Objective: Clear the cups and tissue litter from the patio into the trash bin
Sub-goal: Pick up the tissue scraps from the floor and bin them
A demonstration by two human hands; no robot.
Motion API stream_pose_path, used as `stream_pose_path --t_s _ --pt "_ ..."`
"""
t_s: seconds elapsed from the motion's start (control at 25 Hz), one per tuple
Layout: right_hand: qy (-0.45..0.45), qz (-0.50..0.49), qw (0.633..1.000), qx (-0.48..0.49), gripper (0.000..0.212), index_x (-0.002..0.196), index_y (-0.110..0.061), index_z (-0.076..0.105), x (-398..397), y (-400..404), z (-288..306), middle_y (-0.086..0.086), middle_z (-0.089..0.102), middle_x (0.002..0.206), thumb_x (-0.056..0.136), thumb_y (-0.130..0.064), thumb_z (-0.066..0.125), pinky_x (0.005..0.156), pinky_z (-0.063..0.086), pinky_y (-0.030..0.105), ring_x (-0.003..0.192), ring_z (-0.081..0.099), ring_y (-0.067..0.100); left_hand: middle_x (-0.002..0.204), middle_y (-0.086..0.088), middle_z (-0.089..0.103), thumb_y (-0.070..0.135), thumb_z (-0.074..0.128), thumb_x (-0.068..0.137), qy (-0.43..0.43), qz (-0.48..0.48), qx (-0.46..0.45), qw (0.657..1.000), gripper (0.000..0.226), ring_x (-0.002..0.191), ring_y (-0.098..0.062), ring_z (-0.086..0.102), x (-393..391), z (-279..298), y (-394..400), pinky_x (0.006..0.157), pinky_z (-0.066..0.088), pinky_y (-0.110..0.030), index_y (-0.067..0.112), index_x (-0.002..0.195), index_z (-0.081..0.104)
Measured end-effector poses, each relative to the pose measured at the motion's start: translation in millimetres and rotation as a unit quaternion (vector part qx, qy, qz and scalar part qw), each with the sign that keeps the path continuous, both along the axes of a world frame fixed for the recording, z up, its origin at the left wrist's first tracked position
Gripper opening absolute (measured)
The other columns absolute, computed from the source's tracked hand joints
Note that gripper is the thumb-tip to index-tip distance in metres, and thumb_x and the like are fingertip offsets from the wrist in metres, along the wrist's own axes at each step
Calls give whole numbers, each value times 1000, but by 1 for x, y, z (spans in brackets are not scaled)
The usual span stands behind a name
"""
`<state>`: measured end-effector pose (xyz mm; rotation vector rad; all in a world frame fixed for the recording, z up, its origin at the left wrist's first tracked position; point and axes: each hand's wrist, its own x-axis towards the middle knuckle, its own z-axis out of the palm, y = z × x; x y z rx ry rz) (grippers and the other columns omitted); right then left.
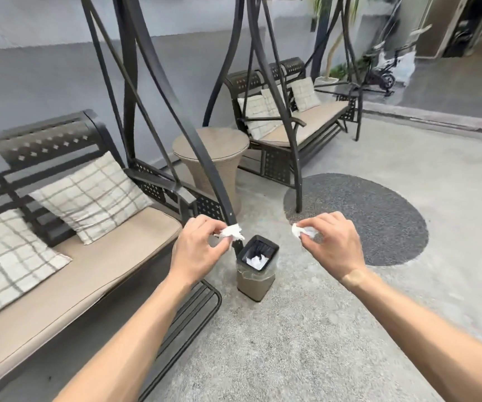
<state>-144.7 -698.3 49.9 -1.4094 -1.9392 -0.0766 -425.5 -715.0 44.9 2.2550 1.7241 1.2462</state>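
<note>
Fingertips of the left hand (197, 250) pinch a crumpled tissue (231, 232), its length running sideways. Right hand (331, 242) pinches another wad (305, 231), seemingly rounder. Both hang above the trash bin (255, 288), which holds white tissue, beside the swing bench (95, 256).

No legible text, labels or signs.
</note>
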Motion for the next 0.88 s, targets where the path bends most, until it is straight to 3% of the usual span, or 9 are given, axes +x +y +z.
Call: stream_pose_path --t_s 0.44,0.88 --pt "20 9 999 -31 14 90 -22 73 77 134 -12 -3 70 87 77 -21 76 74 44 43 85 58 24 91 5 62 25 76 81 25 17 -57 998 13 88 -18 52 92 -13 141 79 47 -42 20 92 72" --pt "3 9 999 -41 14 88 -24 72 55 279 -38 -6 68 83 76 -20 78 71 44 40 82 58 22 89 10 62 28 75 81 1 14 -64 998 10 86 -12 51 75 -53 295 77 45 -34 23 90 72"
